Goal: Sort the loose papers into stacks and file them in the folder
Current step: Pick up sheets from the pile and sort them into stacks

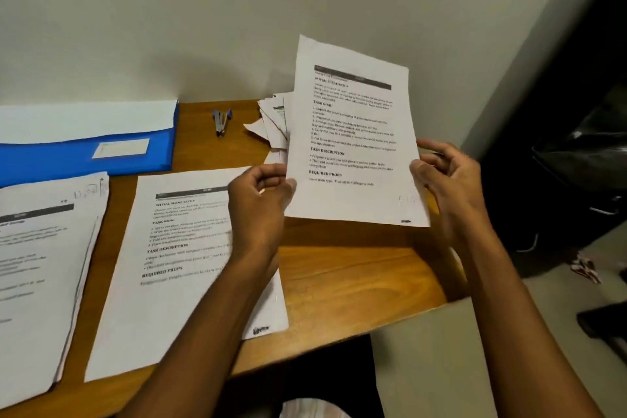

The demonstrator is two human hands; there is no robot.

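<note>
The small print on every page is too blurred to read beyond bold headings, and the left stack (pixel 40 268) runs off the frame's left edge. The left forearm covers part of the middle stack (pixel 176 261), and the raised sheet (pixel 353 132) hides much of the messy pile of loose papers (pixel 273 119) at the far right of the wooden table (pixel 356 275). The sheet is thin white paper, slightly creased, held upright above the table: the left hand (pixel 261 200) pinches its lower left edge and the right hand (pixel 448 180) pinches its lower right edge, each grip narrow. A glossy blue folder (pixel 84 159) lies far left, a small stapler (pixel 221 122) beside it.
</note>
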